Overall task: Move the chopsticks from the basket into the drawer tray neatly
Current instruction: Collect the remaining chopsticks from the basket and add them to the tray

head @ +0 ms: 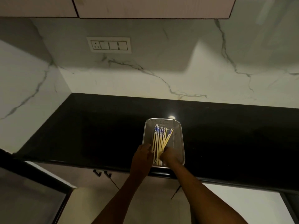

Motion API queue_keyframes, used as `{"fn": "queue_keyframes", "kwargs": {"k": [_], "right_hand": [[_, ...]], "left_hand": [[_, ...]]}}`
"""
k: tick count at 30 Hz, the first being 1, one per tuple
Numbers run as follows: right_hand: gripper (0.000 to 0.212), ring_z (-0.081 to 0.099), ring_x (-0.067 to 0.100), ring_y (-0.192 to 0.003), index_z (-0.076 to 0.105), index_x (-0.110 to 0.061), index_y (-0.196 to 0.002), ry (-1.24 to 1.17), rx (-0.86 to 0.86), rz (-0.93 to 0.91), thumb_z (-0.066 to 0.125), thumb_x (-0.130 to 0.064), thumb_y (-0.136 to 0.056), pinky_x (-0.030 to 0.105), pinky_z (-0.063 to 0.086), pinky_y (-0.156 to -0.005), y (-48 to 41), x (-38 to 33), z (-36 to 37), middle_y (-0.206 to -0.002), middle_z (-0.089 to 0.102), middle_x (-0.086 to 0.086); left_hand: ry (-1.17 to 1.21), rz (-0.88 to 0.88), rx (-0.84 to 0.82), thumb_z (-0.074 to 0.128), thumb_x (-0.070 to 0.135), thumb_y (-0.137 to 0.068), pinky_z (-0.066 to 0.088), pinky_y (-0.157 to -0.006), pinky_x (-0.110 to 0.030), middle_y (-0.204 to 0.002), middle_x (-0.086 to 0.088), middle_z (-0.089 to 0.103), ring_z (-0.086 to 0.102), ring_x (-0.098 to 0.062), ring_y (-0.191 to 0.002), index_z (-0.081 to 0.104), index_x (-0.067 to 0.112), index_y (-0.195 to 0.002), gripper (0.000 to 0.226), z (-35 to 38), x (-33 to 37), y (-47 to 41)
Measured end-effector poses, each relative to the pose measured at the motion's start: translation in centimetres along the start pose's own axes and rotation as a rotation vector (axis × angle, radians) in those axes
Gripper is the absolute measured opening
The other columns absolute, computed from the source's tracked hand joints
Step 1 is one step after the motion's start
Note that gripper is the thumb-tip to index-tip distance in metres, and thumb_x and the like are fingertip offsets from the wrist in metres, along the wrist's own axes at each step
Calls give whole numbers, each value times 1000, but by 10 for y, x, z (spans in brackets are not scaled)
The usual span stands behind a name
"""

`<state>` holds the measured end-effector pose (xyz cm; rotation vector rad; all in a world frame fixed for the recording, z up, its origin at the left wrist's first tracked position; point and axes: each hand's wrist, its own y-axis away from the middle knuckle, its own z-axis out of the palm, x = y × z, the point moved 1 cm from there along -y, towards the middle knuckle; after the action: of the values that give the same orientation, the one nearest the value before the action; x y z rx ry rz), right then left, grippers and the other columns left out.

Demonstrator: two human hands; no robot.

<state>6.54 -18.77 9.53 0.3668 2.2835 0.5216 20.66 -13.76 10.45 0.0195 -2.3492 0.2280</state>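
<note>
Reaching in from the near edge, two bare forearms meet over the front of a black counter (97, 126). Below its lip, two dark handles (102, 173) sit on pale cabinet fronts.

The left hand (143, 153) lies at the near left corner of a wire-mesh basket (181, 138). Its fingers (150, 149) are bent, with their tips against the left side of the chopsticks (159, 141). I cannot tell whether they grip the sticks or only touch them. The right hand (169, 155) is inside the basket at the near end. Its fingers are curled round the near part of the bundle and grasp it.

The chopsticks all lie in the basket, which stands on the counter close to its front edge. They run lengthwise, bunched at the hands and fanning slightly toward the far end, with one or two slanting off to the right. They are pale wood with blue printing on their far ends, too small to read.

Behind the counter rises a white marble wall (161, 75) with grey veins. On it is a white switch plate (109, 45) with one socket and three blank switches, and no writing can be read on it. Pale upper cabinets (145, 7) hang above.
</note>
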Motion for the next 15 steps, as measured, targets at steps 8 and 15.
{"fn": "queue_keyframes", "kwargs": {"k": [8, 15], "right_hand": [[13, 69, 22, -80, 72, -6, -99, -192, 77, 112, 61, -13, -95, 39, 59, -80, 0, 12, -7, -95, 74, 14], [19, 67, -1, -83, 75, -23, -84, -299, 275, -373, 72, -4, -83, 7, 48, -72, 27, 15, -38, -88, 72, -8]], "left_hand": [[202, -102, -14, 54, 25, -102, 53, -70, -24, -90, 0, 63, 64, -15, -80, 65, 13, -102, 16, 5, -13, -16], [1034, -776, -583, 43, 63, -98, 61, -62, -33, -102, -28, 74, 76, -37, -85, 68, -1, -110, 70, 0, 1, -31]]}}
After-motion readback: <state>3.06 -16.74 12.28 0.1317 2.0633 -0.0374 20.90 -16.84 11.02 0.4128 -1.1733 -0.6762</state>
